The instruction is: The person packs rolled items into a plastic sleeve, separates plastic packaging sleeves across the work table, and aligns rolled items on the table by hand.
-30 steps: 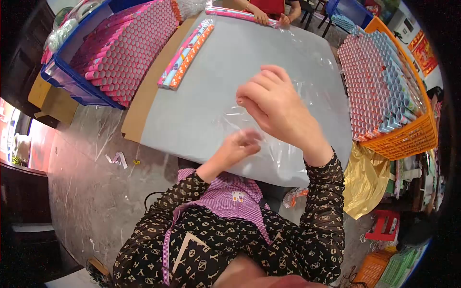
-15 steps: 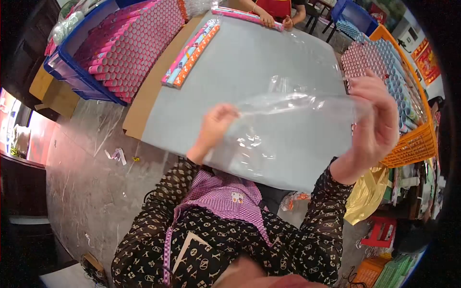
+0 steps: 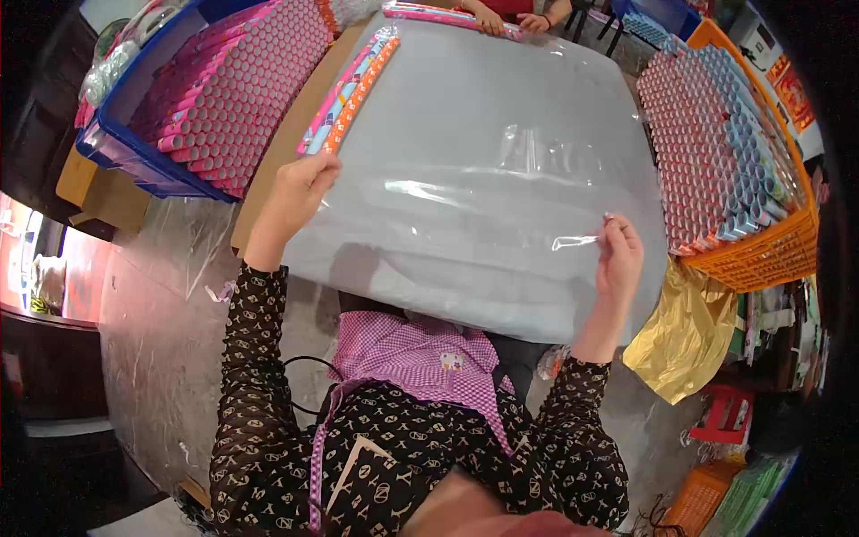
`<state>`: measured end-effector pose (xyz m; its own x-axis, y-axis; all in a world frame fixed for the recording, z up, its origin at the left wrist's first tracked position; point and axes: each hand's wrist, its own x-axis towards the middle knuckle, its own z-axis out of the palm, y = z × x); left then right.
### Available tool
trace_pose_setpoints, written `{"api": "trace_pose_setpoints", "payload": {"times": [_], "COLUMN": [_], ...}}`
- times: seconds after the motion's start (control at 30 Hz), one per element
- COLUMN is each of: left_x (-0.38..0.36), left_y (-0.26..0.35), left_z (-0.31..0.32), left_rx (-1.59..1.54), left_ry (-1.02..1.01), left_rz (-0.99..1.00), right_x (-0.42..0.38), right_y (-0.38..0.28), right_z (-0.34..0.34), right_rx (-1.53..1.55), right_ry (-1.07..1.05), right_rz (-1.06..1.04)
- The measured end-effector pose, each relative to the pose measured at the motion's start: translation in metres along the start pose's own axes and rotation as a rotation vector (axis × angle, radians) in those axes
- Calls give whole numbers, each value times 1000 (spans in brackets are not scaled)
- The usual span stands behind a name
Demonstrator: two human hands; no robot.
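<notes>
A clear plastic sheet [image 3: 447,201] is stretched low over the grey tabletop [image 3: 429,107], between my two hands. My left hand [image 3: 300,197] pinches its left end, just below a row of patterned rolls in pink, light blue and orange [image 3: 362,89]. At the right, my right hand [image 3: 617,255] has its fingers closed on the sheet's other end. The sheet's exact edges are hard to see against the grey surface.
A blue crate [image 3: 112,134] of pink rolls stands at the left, an orange basket [image 3: 761,264] of rolls at the right. Across the table, another person's hands [image 3: 510,21] touch a pink roll [image 3: 438,15]. Gold wrapping [image 3: 680,331] hangs near the right corner.
My left hand has moved left and up towards the rolls; my right hand has come down and inward. The plastic now lies lower and wider over the table.
</notes>
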<state>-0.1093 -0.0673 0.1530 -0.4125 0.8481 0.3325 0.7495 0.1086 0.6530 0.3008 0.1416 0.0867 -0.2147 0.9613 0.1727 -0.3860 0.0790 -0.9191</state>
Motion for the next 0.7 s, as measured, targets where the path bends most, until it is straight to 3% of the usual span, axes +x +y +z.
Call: {"api": "trace_pose_setpoints", "payload": {"times": [0.1,0.2,0.37,0.43,0.63,0.7], "left_x": [-7,-11,-2,4,12,14], "left_y": [-22,-40,-61,-61,-97,-96], "left_z": [14,26,37,38,52,54], "left_rx": [124,204,317,319,312,450], "left_ry": [-161,-227,-313,-318,-269,-190], "left_rz": [62,138,154,32,10,-39], "right_x": [-9,-20,-18,-11,5,11], "right_y": [21,29,54,62,84,87], "right_z": [-13,-7,-8,-14,-34,-32], "right_rx": [-52,-370,-385,-380,-443,-635], "right_ry": [96,28,61,81,156,120], "right_rz": [137,208,274,284,339,342]}}
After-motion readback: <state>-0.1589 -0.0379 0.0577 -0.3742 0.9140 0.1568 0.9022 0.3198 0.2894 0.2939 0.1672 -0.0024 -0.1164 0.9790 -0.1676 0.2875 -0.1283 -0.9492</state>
